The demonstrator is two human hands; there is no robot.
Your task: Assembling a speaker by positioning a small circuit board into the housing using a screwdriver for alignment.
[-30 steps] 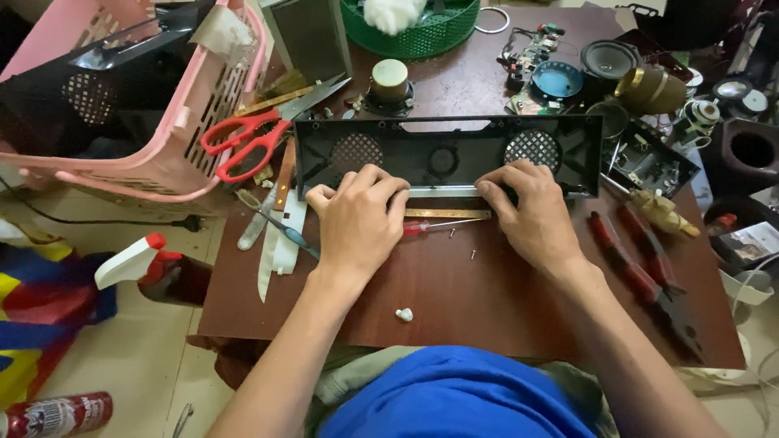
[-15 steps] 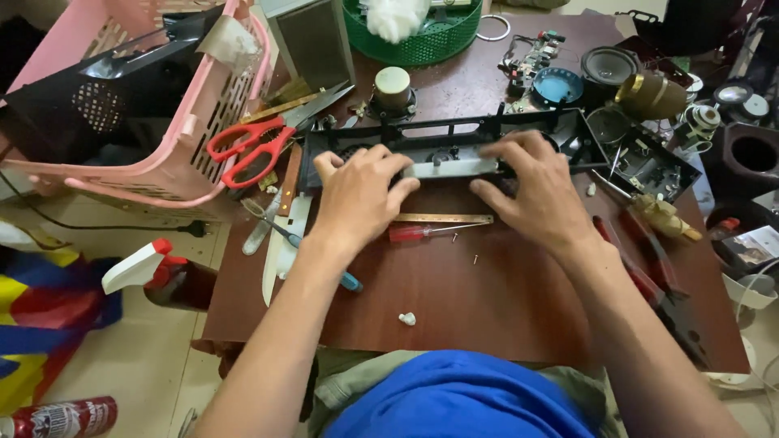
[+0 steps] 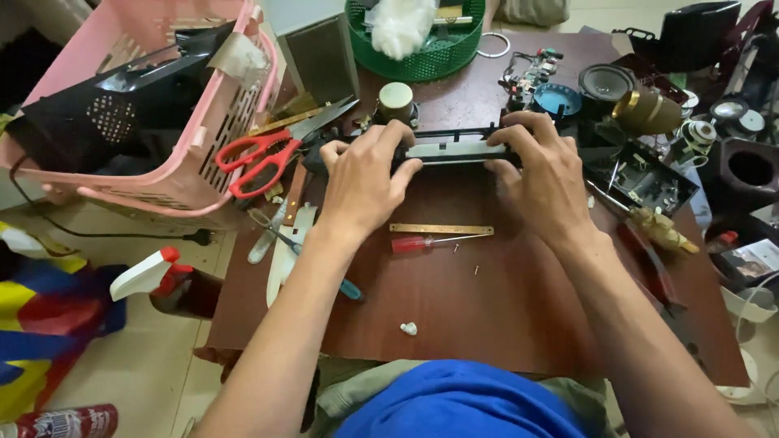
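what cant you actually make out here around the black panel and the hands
- Head view: both ends of the black panel are covered by the left hand and the right hand.
- Fingertips curl behind the panel, so the grip cannot be seen.
- The small white bit is too small to identify.
- The pink basket is cut by the top edge.

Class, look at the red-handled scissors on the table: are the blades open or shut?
Shut. The scissors lie flat beside the pink basket, and the two blades run together as one grey strip to the tip, with no gap between them.
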